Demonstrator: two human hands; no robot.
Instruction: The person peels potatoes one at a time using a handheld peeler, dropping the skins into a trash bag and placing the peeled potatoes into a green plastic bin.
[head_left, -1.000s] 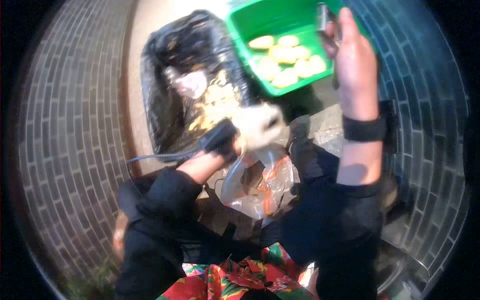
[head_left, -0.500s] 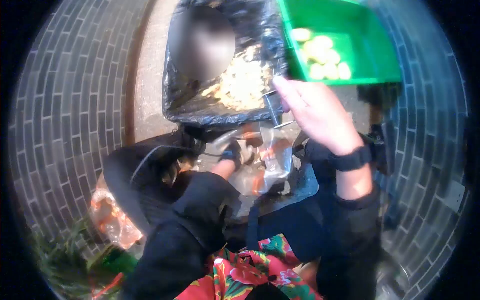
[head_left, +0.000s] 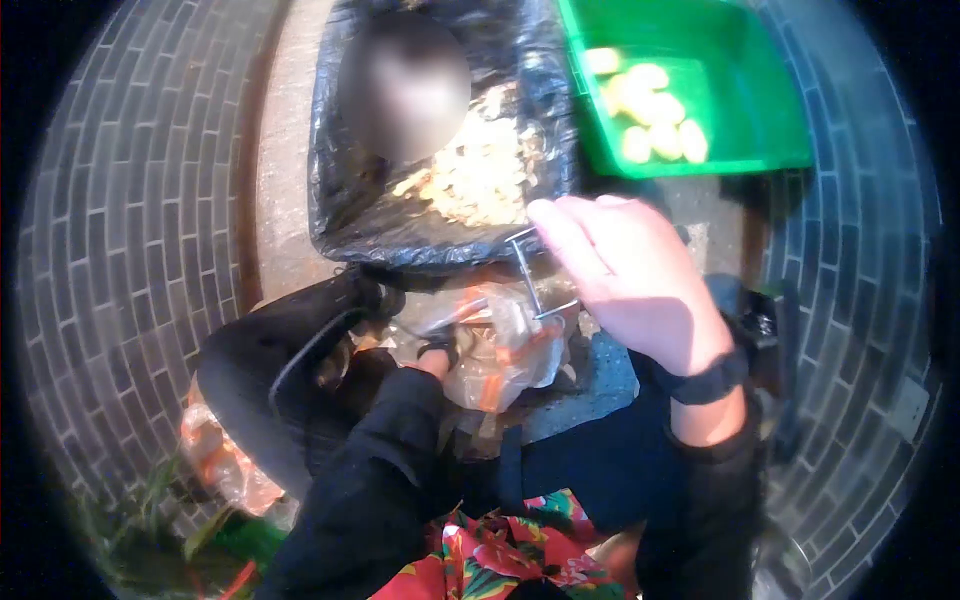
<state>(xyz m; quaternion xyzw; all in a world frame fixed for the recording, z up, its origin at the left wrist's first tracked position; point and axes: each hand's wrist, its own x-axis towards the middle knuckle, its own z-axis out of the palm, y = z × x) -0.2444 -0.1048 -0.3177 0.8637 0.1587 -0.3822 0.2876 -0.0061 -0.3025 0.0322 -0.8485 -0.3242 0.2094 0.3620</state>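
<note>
My right hand point(head_left: 640, 270) is closed around a metal peeler point(head_left: 528, 275), its wide frame and blade sticking out to the left of my fingers. It is held below the near right corner of a black plastic-lined tub point(head_left: 410, 245) with pale yellow peelings point(head_left: 485, 175) in it. My left hand point(head_left: 430, 362), with a dark band at the wrist, reaches to a clear plastic bag point(head_left: 500, 365) with orange marks between my legs. Its fingers are hidden by the bag and blur.
A green crate point(head_left: 745, 140) holding several peeled yellow potatoes point(head_left: 655, 110) stands at the upper right. Another orange-marked plastic bag point(head_left: 235, 465) lies at the left, near green leaves point(head_left: 130, 520). Grey tiled walls point(head_left: 150, 200) rise on both sides. A blurred patch covers part of the tub.
My right hand has moved down and slightly toward me with the peeler. My left hand has drawn back toward me at the bag. The view has shifted a little.
</note>
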